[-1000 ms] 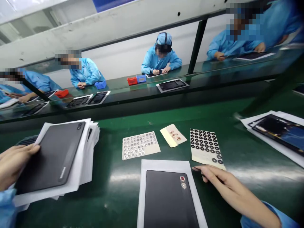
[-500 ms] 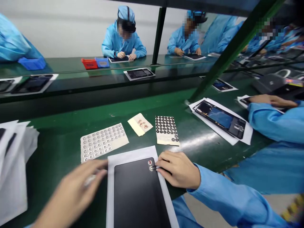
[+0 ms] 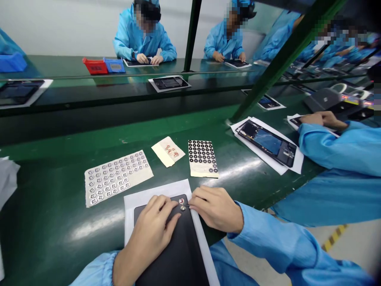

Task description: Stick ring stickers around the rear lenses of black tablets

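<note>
A black tablet back cover lies on a white sheet before me. In its upper right corner are a small round spot with red in it and a silvery ring. My left hand rests over the cover, thumb and index finger apart beside these spots; nothing shows between them. From the right, my right hand pinches what looks like slim tweezers, mostly hidden by the fingers, with the tip at the silvery ring.
Beyond lie a sheet of square-marked stickers, a small paper with copper-coloured pieces and a sheet of black rings. An opened tablet lies right, near a co-worker's sleeve. A green post slants upward. White sheets are at left.
My left hand has moved right, from beside the white sheet onto the cover near its corner. My right hand stays at the corner with the tool. The view has shifted slightly.
</note>
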{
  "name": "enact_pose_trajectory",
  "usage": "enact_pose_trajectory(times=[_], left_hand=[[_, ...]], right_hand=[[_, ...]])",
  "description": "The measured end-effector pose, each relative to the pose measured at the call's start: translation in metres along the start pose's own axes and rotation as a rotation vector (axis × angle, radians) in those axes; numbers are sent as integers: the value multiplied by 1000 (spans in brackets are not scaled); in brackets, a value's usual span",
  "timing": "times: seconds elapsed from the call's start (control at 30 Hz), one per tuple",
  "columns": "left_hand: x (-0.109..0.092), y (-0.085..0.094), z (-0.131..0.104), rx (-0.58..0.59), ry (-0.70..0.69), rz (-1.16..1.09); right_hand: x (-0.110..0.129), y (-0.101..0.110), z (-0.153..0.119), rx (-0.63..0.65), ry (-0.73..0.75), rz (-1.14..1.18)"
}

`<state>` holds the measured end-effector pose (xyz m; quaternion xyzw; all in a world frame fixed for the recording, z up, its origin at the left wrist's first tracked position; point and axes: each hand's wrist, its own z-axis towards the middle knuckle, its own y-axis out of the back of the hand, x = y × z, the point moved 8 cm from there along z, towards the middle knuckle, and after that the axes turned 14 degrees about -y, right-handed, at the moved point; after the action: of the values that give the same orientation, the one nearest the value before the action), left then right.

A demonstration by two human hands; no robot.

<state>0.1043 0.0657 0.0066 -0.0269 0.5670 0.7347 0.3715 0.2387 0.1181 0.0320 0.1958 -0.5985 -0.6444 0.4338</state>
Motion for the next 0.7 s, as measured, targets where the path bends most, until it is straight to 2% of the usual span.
enact_pose_trajectory(times=[0.1,0.23,0.37,0.43,0.57,0.7], left_hand=[[-3,-4,1,-37,-28,21],[-6,-6,8,-62,-40,19],[9,0,11,-132,133,-127],[13,5,11,-180,164,-131],[9,6,10,-195,60,-14],[6,1,9,-175,23,48]], right_hand=[[-8,3,3,-10,-58,51],[-8,5,7,23,-38,19],[-3,2,11,52,3,-40],[-3,-2,12,60,12,-57],[-8,-1,12,4,-28,-22],[-8,2,8,-22,-32,-24]])
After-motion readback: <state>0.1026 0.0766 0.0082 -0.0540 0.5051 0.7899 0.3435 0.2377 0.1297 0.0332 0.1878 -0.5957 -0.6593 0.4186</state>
